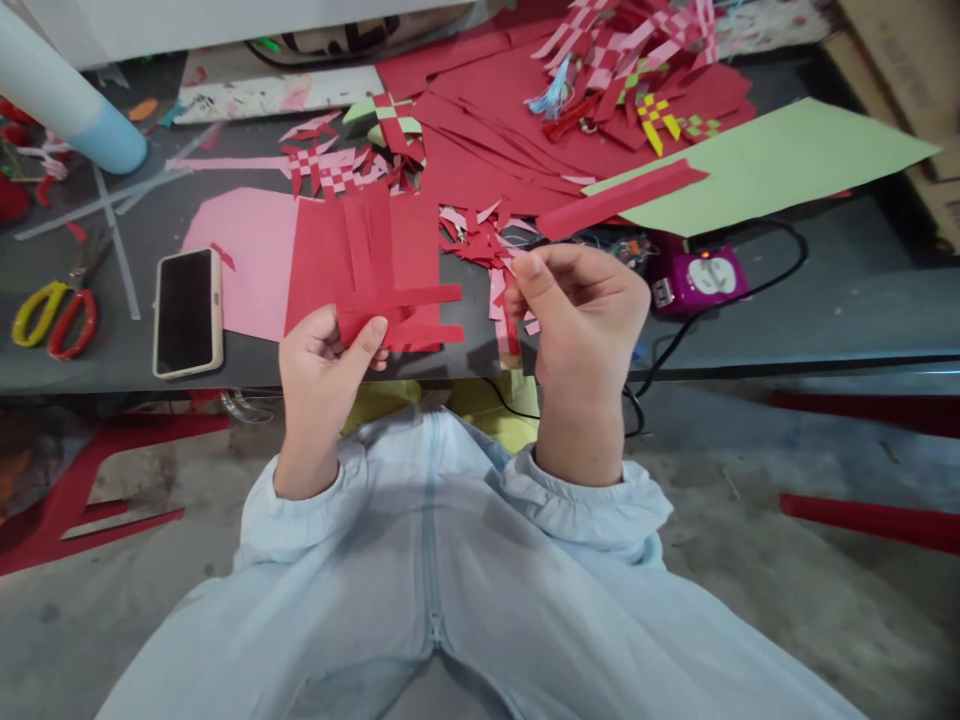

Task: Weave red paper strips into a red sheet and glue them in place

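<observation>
- Fingers [368, 345] of left hand [319, 370] pinched on crossed red paper strips [427, 295], thumb on top; two strip ends jut rightward past thumb
- Right hand [589, 310]: thumb and forefinger tips drawn together; cannot tell whether anything sits between
- Paper scraps [480, 243] just left of right fingertips
- Phone [186, 312] left of left fingers
- Green sheet [772, 165] beyond right fingers

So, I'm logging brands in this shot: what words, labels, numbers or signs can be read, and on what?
None readable.
Purple box: white label, too blurred.
Cardboard box: faint print, too small and blurred.
Dark marks, top edge: cut off, unreadable.
Red paper in the left hand: no print visible.
</observation>
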A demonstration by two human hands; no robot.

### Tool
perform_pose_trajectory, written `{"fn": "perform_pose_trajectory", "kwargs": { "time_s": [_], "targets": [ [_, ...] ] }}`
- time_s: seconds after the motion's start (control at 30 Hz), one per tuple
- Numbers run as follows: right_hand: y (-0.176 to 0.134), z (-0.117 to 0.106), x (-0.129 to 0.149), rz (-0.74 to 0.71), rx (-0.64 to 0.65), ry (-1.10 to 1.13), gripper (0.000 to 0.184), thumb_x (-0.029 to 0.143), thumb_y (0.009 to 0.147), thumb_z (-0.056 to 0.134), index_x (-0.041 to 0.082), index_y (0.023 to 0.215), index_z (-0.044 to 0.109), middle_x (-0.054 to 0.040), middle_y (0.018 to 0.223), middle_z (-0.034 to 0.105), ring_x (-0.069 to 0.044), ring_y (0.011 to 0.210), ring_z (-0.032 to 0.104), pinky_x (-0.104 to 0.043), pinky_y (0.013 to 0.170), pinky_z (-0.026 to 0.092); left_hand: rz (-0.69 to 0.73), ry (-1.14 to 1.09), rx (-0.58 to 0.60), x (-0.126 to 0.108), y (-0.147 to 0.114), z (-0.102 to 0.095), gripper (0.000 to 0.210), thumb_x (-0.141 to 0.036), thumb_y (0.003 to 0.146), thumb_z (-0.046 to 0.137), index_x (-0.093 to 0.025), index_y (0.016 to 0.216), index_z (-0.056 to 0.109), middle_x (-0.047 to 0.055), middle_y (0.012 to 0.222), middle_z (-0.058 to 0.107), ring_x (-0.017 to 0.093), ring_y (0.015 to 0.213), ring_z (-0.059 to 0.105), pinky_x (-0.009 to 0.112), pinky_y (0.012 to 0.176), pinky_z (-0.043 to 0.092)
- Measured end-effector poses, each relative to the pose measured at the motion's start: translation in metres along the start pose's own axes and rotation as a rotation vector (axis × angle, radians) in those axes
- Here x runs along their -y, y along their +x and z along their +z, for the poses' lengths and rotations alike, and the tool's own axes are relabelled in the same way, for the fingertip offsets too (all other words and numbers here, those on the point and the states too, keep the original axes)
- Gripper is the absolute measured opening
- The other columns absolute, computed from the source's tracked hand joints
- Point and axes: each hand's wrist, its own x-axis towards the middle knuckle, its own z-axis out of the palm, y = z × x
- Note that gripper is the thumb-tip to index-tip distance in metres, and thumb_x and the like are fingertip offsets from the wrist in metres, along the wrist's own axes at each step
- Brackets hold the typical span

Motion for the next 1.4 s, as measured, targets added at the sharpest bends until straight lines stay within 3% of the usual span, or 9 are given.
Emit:
{"fn": "perform_pose_trajectory", "kwargs": {
  "time_s": [0.17,0.27,0.5,0.7,0.87,1.0,1.17,1.4],
  "targets": [
    [-0.015,0.019,0.008,-0.086,0.14,-0.067,0.014,0.036,0.088,0.073,0.023,0.08,0.073,0.0018,0.069,0.069,-0.012,0.06,0.065,-0.028,0.06,0.055,-0.031,0.028,0.058,-0.003,-0.003,0.005,0.028,-0.045,0.076,0.084,-0.02,0.079,0.073,-0.004,0.063,0.066,0.007,0.048,0.059,0.017,0.047,0.053],
    [-0.02,0.029,0.008,-0.177,0.22,-0.133,0.01,0.026,0.088,0.072,0.023,0.08,0.077,0.0003,0.077,0.075,-0.014,0.07,0.068,-0.03,0.069,0.057,-0.027,0.045,0.092,-0.005,-0.006,0.008,0.025,-0.042,0.077,0.083,-0.019,0.082,0.074,-0.004,0.065,0.067,0.007,0.05,0.058,0.017,0.047,0.052],
    [-0.02,0.03,0.005,-0.231,0.341,-0.322,0.012,0.018,0.086,0.071,0.024,0.085,0.082,0.0005,0.077,0.075,-0.015,0.073,0.068,-0.029,0.07,0.053,0.072,0.227,0.149,-0.008,-0.01,0.005,0.02,-0.039,0.08,0.08,-0.019,0.081,0.075,-0.002,0.067,0.069,0.01,0.057,0.061,0.02,0.055,0.053],
    [-0.015,0.025,0.008,-0.218,0.318,-0.34,0.017,0.017,0.089,0.066,0.021,0.076,0.076,-0.0002,0.073,0.072,-0.015,0.07,0.065,-0.03,0.069,0.052,0.032,0.253,0.204,-0.008,-0.01,0.004,0.024,-0.042,0.083,0.077,-0.019,0.079,0.072,-0.001,0.065,0.066,0.011,0.058,0.06,0.021,0.054,0.05],
    [-0.005,0.009,0.007,-0.096,0.132,-0.274,0.013,0.029,0.089,0.068,0.023,0.078,0.073,-0.0002,0.073,0.07,-0.016,0.068,0.064,-0.033,0.067,0.055,-0.031,0.177,0.157,-0.006,-0.01,0.003,0.035,-0.05,0.081,0.078,-0.019,0.069,0.067,-0.002,0.058,0.061,0.01,0.051,0.057,0.02,0.046,0.048],
    [0.001,-0.005,0.003,-0.031,0.036,-0.19,0.014,0.036,0.087,0.073,0.025,0.079,0.072,0.001,0.066,0.066,-0.014,0.059,0.061,-0.032,0.058,0.054,-0.095,0.105,0.089,-0.004,-0.007,0.002,0.035,-0.052,0.076,0.082,-0.019,0.072,0.069,-0.003,0.06,0.063,0.009,0.05,0.059,0.02,0.047,0.052],
    [-0.004,-0.005,0.005,0.038,0.129,-0.213,0.01,0.029,0.084,0.075,0.022,0.075,0.074,0.0017,0.063,0.068,-0.013,0.056,0.061,-0.029,0.054,0.052,-0.086,0.043,0.054,-0.001,-0.004,0.001,0.032,-0.049,0.075,0.083,-0.02,0.073,0.072,-0.003,0.06,0.065,0.01,0.05,0.062,0.02,0.049,0.055],
    [-0.015,0.018,0.005,-0.067,0.303,-0.251,0.009,0.019,0.084,0.072,0.022,0.081,0.08,-0.0012,0.078,0.077,-0.017,0.073,0.069,-0.031,0.071,0.055,-0.033,0.053,0.12,-0.004,-0.006,0.003,0.026,-0.046,0.079,0.082,-0.021,0.077,0.074,-0.003,0.062,0.066,0.008,0.05,0.06,0.019,0.048,0.053]
  ]
}}
